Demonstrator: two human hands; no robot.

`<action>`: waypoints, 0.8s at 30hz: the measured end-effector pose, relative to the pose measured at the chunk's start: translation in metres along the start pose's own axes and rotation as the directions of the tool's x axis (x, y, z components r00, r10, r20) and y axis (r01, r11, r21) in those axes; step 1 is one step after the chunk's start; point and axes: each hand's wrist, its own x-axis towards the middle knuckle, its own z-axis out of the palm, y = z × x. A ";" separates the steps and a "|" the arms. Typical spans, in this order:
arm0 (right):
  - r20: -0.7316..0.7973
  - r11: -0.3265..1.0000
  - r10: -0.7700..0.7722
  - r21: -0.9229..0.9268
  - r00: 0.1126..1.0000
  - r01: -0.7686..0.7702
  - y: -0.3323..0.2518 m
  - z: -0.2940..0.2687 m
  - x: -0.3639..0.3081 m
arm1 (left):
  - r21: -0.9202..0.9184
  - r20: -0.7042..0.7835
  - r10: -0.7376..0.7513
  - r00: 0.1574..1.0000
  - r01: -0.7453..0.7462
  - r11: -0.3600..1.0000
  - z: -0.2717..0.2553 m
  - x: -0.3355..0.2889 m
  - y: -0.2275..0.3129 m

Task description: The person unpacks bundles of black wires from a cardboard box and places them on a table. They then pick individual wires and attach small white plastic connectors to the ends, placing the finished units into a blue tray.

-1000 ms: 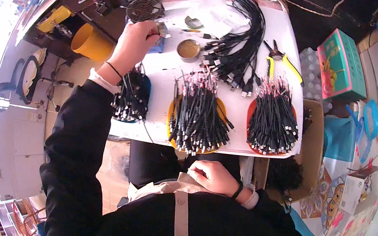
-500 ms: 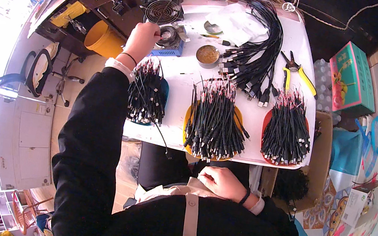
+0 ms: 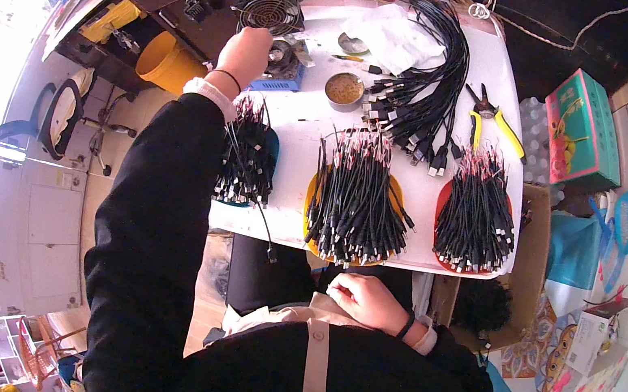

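My left hand is closed beside a small blue device with a round metal pot. Its fingertips are turned away, so what they pinch is hidden. A black cable runs out from beneath my left wrist and dangles over the table's front edge. Under that wrist, a teal tray bears a bundle of black cables with bare reddish wire ends. My right hand lies curled on my lap against the beige apron, with nothing visible in it.
More cable bundles fill a yellow tray and a red tray. Behind them lie long black cables, a round tin and yellow-handled pliers. A small fan stands behind the blue device; an orange bin is at left.
My left hand has shifted slightly forward and left, its wrist turning so the fingertips show less. The dangling cable's end has swung a little left. My right hand stays put.
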 end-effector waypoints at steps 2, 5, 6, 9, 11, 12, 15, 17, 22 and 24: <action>-0.010 1.000 -0.016 -0.025 1.000 0.016 -0.001 0.001 -0.002 | -0.078 -0.049 -0.011 0.999 0.007 0.997 -0.008 -0.004 0.001; 0.012 0.998 -0.004 -0.063 1.000 0.004 -0.007 0.000 -0.009 | -0.324 -0.148 0.018 0.989 -0.065 0.944 -0.040 -0.026 0.006; 0.031 0.997 0.013 -0.074 0.999 -0.010 -0.011 -0.001 -0.011 | -0.528 -0.081 -0.135 0.988 0.072 0.846 -0.054 -0.037 0.012; 0.066 0.996 -0.017 -0.087 0.998 0.023 -0.031 -0.004 -0.014 | -0.912 -0.016 -0.161 0.987 0.052 0.407 -0.102 -0.092 0.032; 0.075 0.984 -0.102 -0.137 0.992 0.111 -0.052 -0.008 -0.011 | -0.993 0.090 -0.140 0.986 0.099 0.060 -0.129 -0.137 0.050; 0.066 0.985 -0.137 -0.099 0.988 0.143 -0.064 -0.010 -0.008 | -0.989 0.084 -0.088 0.993 0.073 -0.126 -0.141 -0.156 0.058; -0.155 0.969 -0.247 -0.038 0.957 0.244 -0.108 -0.012 0.001 | -0.873 0.134 -0.012 0.991 0.112 -0.475 -0.166 -0.205 0.085; -0.324 0.882 -0.469 -0.132 0.822 0.452 -0.135 -0.003 0.007 | -0.810 0.112 0.008 0.994 0.096 -0.579 -0.177 -0.229 0.107; -0.215 0.916 -0.395 -0.162 0.893 0.366 -0.156 0.004 -0.025 | -0.788 0.090 -0.034 0.995 0.051 -0.613 -0.182 -0.272 0.184; -0.287 0.924 -0.382 -0.147 0.878 0.354 -0.152 -0.012 -0.057 | -0.832 0.003 0.041 0.999 0.025 -0.554 -0.178 -0.274 0.197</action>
